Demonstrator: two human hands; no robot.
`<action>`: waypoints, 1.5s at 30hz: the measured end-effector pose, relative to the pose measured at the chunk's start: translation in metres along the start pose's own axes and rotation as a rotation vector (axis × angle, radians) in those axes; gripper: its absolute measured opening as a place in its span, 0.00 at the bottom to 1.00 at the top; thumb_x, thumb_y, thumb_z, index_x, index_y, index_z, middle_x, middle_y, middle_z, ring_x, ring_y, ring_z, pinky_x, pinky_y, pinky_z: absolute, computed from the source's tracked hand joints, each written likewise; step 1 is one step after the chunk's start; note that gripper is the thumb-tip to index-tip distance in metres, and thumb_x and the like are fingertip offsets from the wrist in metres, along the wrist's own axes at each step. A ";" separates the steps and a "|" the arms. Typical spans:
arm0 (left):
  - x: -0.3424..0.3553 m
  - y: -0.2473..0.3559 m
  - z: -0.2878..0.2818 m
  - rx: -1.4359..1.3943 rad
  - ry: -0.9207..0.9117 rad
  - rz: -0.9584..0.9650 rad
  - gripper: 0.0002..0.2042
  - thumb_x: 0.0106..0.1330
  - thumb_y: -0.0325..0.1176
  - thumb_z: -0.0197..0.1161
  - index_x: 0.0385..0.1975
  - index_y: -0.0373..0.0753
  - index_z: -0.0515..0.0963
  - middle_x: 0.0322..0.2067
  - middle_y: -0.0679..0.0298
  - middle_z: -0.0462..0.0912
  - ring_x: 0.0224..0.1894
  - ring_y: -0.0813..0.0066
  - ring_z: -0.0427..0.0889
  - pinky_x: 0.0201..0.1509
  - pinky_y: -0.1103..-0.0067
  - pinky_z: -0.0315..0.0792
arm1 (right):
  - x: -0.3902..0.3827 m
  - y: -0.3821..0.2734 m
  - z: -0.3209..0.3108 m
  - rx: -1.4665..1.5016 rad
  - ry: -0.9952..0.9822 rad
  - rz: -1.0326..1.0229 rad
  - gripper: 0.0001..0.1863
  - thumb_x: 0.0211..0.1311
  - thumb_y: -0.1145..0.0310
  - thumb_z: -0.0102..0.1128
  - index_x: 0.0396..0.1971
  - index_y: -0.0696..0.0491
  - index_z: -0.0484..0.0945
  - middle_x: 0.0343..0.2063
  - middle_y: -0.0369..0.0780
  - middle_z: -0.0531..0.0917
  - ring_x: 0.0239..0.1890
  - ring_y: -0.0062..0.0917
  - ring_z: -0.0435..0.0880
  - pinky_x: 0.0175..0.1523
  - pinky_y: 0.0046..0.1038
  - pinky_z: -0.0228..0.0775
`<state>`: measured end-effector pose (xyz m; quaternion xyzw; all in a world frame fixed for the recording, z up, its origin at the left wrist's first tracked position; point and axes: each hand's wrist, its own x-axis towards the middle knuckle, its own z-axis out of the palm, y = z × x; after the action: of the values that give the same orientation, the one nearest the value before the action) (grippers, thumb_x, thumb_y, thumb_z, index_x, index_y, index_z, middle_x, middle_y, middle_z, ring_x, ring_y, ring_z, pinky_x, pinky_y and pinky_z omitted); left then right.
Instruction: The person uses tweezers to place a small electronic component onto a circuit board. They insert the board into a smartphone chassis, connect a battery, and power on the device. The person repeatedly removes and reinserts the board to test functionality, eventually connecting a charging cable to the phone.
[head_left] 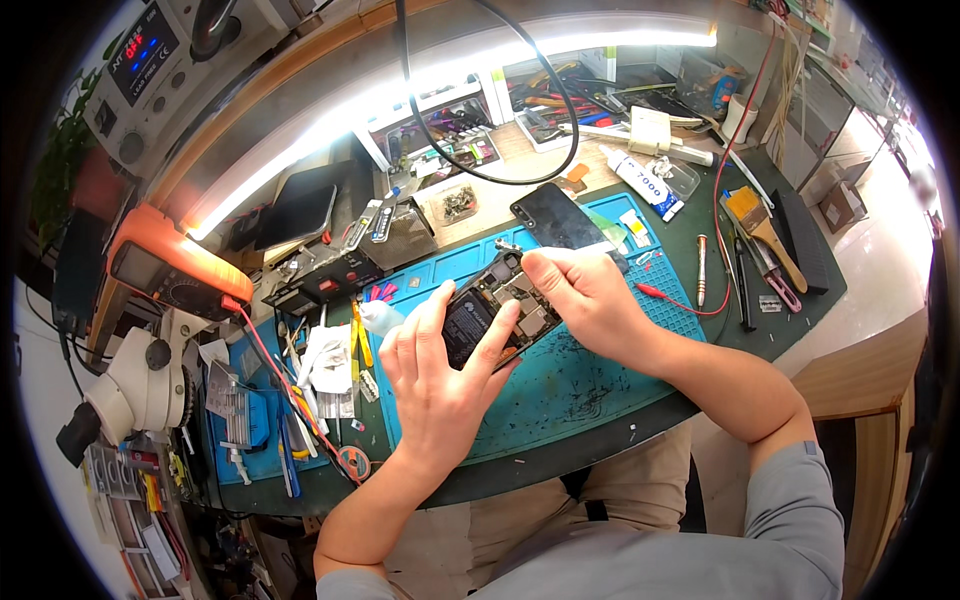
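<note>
An opened smartphone (492, 308) with its black battery and circuit boards exposed is held above a blue work mat (590, 375). My left hand (440, 375) grips its lower end from below, fingers wrapped over the battery. My right hand (580, 295) pinches the upper right part of the phone, thumb and fingers closed on its edge. A black back cover or screen panel (555, 218) lies on the mat just behind the hands.
An orange multimeter (175, 265) and a white microscope (140, 385) stand at the left. A glue tube (640, 180), a brush (765, 230), a screwdriver (701, 265), a red probe lead (660, 293) and tweezers (290, 440) lie around. Parts trays line the back.
</note>
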<state>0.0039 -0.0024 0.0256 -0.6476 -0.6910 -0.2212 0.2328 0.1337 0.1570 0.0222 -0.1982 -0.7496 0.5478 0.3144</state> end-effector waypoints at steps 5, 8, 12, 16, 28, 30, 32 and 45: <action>-0.001 -0.001 -0.001 0.004 0.012 0.000 0.34 0.44 0.40 0.79 0.58 0.62 0.80 0.61 0.53 0.71 0.59 0.60 0.71 0.62 0.63 0.61 | 0.006 0.006 -0.004 0.132 0.006 0.039 0.21 0.79 0.57 0.47 0.43 0.60 0.83 0.30 0.32 0.84 0.33 0.10 0.77 0.37 0.18 0.72; 0.002 0.001 -0.004 -0.044 -0.023 0.007 0.32 0.46 0.37 0.79 0.58 0.58 0.81 0.62 0.51 0.69 0.60 0.56 0.70 0.60 0.64 0.62 | 0.006 0.007 -0.002 0.205 0.063 0.005 0.20 0.78 0.58 0.49 0.43 0.60 0.83 0.28 0.34 0.84 0.31 0.12 0.78 0.37 0.21 0.73; 0.000 0.001 -0.004 -0.129 -0.041 -0.008 0.33 0.46 0.36 0.79 0.58 0.57 0.81 0.63 0.51 0.68 0.60 0.55 0.70 0.61 0.63 0.62 | 0.007 0.003 0.000 0.192 0.108 -0.073 0.18 0.77 0.61 0.50 0.43 0.61 0.84 0.29 0.35 0.86 0.31 0.12 0.79 0.37 0.21 0.74; 0.000 0.001 -0.004 -0.133 -0.042 0.001 0.34 0.45 0.35 0.80 0.58 0.57 0.80 0.63 0.51 0.68 0.60 0.55 0.70 0.61 0.63 0.62 | 0.005 -0.001 -0.002 0.173 0.045 -0.042 0.16 0.76 0.63 0.52 0.43 0.61 0.83 0.30 0.35 0.86 0.32 0.11 0.80 0.37 0.20 0.75; -0.004 -0.008 -0.002 -1.518 -0.349 -0.468 0.35 0.69 0.53 0.62 0.69 0.37 0.64 0.65 0.49 0.69 0.64 0.59 0.72 0.64 0.68 0.68 | 0.006 -0.001 -0.007 0.265 -0.028 -0.060 0.18 0.77 0.61 0.51 0.46 0.60 0.84 0.34 0.35 0.87 0.38 0.15 0.81 0.45 0.23 0.74; 0.003 -0.005 -0.011 -1.805 -0.471 -0.662 0.42 0.72 0.65 0.46 0.73 0.35 0.53 0.66 0.51 0.67 0.64 0.61 0.73 0.64 0.67 0.70 | 0.007 0.003 -0.006 0.270 -0.060 -0.073 0.19 0.78 0.59 0.50 0.50 0.59 0.82 0.38 0.37 0.87 0.42 0.17 0.82 0.48 0.24 0.76; 0.004 -0.006 -0.009 -2.040 -0.507 -0.791 0.43 0.71 0.67 0.44 0.74 0.36 0.52 0.67 0.51 0.66 0.65 0.60 0.72 0.64 0.65 0.71 | 0.005 0.002 -0.008 0.238 -0.067 -0.052 0.21 0.78 0.58 0.49 0.53 0.59 0.81 0.42 0.39 0.87 0.46 0.18 0.83 0.51 0.24 0.76; -0.004 -0.004 0.000 -2.357 -0.463 -0.983 0.44 0.69 0.71 0.38 0.74 0.42 0.53 0.68 0.51 0.65 0.66 0.59 0.71 0.64 0.60 0.72 | -0.004 -0.015 -0.008 0.047 -0.134 0.013 0.28 0.79 0.52 0.44 0.64 0.59 0.69 0.29 0.39 0.85 0.26 0.18 0.85 0.33 0.23 0.75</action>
<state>0.0001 -0.0057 0.0227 -0.1642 -0.2690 -0.6375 -0.7030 0.1429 0.1548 0.0367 -0.1585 -0.7544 0.5794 0.2646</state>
